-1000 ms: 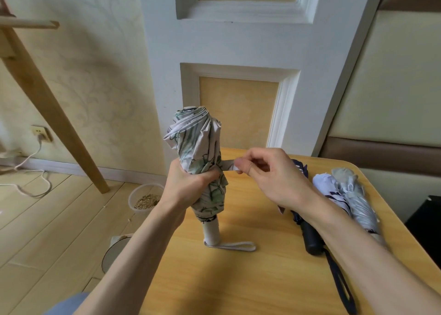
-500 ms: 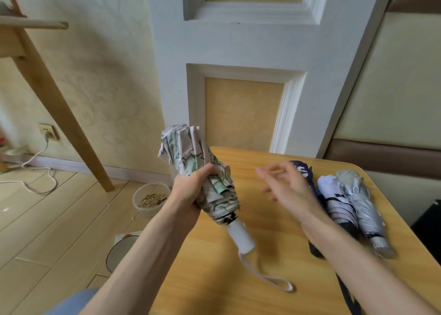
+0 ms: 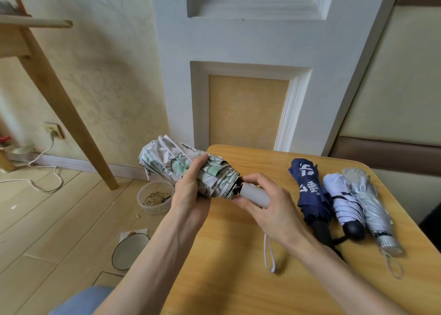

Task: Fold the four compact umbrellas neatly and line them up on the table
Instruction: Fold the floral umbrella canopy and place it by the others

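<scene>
Wooden table [image 3: 238, 279] holds three folded umbrellas [image 3: 310, 190] side by side. Our left hand [image 3: 191, 190] grips the floral umbrella [image 3: 171, 164]; our right hand [image 3: 269, 209] clasps its handle [image 3: 254, 195].

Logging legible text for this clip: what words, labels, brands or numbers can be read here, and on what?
navy umbrella: large white printed characters, broken up by the folds; not readable.
floral umbrella, gripped by the left hand and the right hand: pattern only, no text.
white umbrella and silver umbrella: no text visible.
Nothing else shows any writing.
</scene>
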The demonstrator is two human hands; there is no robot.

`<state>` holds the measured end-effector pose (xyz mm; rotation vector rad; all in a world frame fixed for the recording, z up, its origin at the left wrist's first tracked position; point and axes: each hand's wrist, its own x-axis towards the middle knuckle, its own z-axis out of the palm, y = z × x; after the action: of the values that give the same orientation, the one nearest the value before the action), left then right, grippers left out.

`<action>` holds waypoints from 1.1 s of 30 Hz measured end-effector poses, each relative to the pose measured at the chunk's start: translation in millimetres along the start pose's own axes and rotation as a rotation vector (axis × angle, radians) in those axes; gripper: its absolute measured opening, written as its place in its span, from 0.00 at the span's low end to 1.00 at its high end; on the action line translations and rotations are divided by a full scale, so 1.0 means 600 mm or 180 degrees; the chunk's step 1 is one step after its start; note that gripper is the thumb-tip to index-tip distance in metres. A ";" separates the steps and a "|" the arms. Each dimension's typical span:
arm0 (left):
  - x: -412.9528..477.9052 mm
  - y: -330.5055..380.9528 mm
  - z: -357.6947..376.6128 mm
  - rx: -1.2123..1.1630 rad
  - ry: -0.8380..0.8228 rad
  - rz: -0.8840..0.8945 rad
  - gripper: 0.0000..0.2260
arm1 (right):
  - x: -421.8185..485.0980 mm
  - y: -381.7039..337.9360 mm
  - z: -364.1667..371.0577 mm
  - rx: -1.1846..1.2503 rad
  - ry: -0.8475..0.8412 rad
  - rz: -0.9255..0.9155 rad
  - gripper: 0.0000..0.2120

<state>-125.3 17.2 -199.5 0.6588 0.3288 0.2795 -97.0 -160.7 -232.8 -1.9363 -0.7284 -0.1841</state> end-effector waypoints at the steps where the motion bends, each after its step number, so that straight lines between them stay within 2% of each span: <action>1: -0.004 -0.003 0.001 -0.0012 -0.0053 -0.0013 0.16 | 0.001 0.001 -0.008 0.0037 -0.0019 0.0015 0.15; 6: -0.029 -0.036 0.012 -0.0028 -0.0302 -0.0220 0.19 | -0.021 0.013 -0.057 0.0262 -0.0097 0.0134 0.17; 10: -0.042 -0.065 0.023 0.0093 -0.0362 -0.0326 0.11 | -0.068 0.039 -0.086 0.0047 0.0238 0.0015 0.23; 13: -0.051 -0.082 0.028 0.0278 -0.0454 -0.0316 0.07 | -0.105 0.057 -0.087 -0.0299 0.0621 -0.0147 0.21; 15: -0.059 -0.089 0.027 0.0363 -0.0575 -0.0305 0.08 | -0.120 0.064 -0.091 -0.0217 0.0524 -0.0102 0.20; 18: -0.065 -0.094 0.021 0.0382 -0.0710 -0.0237 0.15 | -0.118 0.061 -0.110 0.0258 -0.0085 0.0272 0.11; 19: -0.065 -0.095 0.021 0.0391 -0.0761 -0.0209 0.15 | -0.116 0.059 -0.116 0.0441 -0.0276 0.0314 0.09; 22: -0.065 -0.096 0.023 0.0384 -0.0954 -0.0143 0.08 | -0.109 0.056 -0.124 0.1040 -0.0596 0.0610 0.14; 24: -0.064 -0.094 0.025 0.0376 -0.0925 -0.0067 0.07 | -0.105 0.052 -0.118 0.1109 -0.0603 0.0777 0.12; 26: -0.061 -0.090 0.024 0.0378 -0.0762 -0.0014 0.08 | -0.104 0.054 -0.103 0.0530 -0.0227 0.0721 0.16; 28: -0.059 -0.083 0.019 0.0394 -0.0679 -0.0024 0.11 | -0.108 0.054 -0.088 0.0017 0.0156 0.0428 0.18; 30: -0.056 -0.077 0.012 0.0378 -0.0646 -0.0054 0.15 | -0.107 0.051 -0.079 -0.0032 0.0091 0.0312 0.18; 33: -0.050 -0.072 0.003 0.0341 -0.0705 -0.0072 0.16 | -0.101 0.046 -0.085 0.0411 -0.0339 0.0490 0.15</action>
<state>-145.6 -27.0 -219.6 0.7835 0.1395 0.1658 -120.7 -237.6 -255.8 -1.8795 -0.6412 0.0598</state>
